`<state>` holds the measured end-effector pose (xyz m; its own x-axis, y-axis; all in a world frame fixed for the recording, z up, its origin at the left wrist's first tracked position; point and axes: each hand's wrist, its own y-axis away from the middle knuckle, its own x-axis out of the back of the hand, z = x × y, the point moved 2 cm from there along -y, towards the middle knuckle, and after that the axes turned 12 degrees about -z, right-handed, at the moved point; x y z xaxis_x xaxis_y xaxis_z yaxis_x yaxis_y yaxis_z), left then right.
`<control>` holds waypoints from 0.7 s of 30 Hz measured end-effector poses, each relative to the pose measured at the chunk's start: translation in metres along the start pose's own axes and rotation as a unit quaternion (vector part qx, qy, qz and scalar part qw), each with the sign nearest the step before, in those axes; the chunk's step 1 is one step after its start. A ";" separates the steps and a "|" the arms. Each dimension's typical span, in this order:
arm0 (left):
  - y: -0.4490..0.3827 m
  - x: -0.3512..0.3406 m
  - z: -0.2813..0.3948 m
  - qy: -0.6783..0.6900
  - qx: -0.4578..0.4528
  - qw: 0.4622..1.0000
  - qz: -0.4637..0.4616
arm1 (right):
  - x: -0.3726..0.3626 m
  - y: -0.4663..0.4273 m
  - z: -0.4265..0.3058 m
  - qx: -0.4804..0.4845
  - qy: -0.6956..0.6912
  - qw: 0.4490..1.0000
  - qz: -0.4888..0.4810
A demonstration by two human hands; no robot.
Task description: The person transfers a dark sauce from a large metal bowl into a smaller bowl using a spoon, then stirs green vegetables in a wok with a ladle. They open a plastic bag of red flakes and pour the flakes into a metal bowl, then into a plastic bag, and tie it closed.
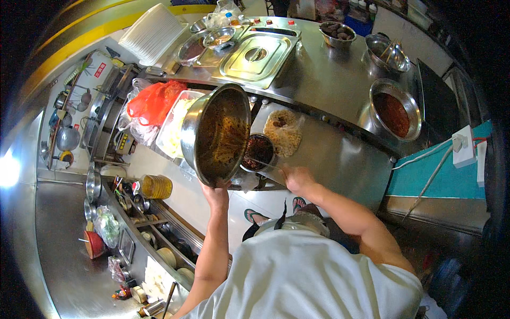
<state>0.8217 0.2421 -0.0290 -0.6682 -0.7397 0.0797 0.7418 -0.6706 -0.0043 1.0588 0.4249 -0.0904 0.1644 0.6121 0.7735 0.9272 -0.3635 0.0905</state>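
Observation:
My left hand (pixel 216 194) grips the lower rim of a large stainless-steel mixing bowl (pixel 221 135). The bowl is tipped on its side, its mouth turned right, and brownish oily residue with dark flecks coats the inside. Just right of its rim sits a metal container (pixel 259 153) of dark reddish-brown chilli-like paste. My right hand (pixel 299 181) holds a thin metal utensil (pixel 265 164) whose far end reaches over that container; whether it touches the paste cannot be told. Behind the container lies a clear plastic bag of pale nuts or beans (pixel 283 133).
A tub of shredded pale vegetable (pixel 174 123) and a red plastic bag (pixel 155 103) lie left of the bowl. On the counter stand a lidded steel pan (pixel 257 58), stacked white trays (pixel 153 36) and a bowl of red sauce (pixel 394 113). An oil jug (pixel 156 186) stands at left.

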 end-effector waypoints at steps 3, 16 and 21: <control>0.001 0.000 0.000 0.002 -0.026 1.000 -0.009 | -0.010 -0.002 0.013 -0.115 -0.013 0.993 -0.028; 0.007 -0.007 -0.001 0.061 0.042 0.995 0.069 | -0.031 0.002 -0.003 -0.118 -0.127 0.983 0.068; 0.010 -0.009 0.007 0.117 0.067 0.982 0.131 | -0.022 -0.004 0.000 -0.135 -0.070 0.988 0.034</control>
<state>0.8353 0.2427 -0.0227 -0.4355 -0.8896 -0.1378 0.8807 -0.4528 0.1391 1.0513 0.4131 -0.1073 0.2867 0.6643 0.6904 0.7914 -0.5703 0.2201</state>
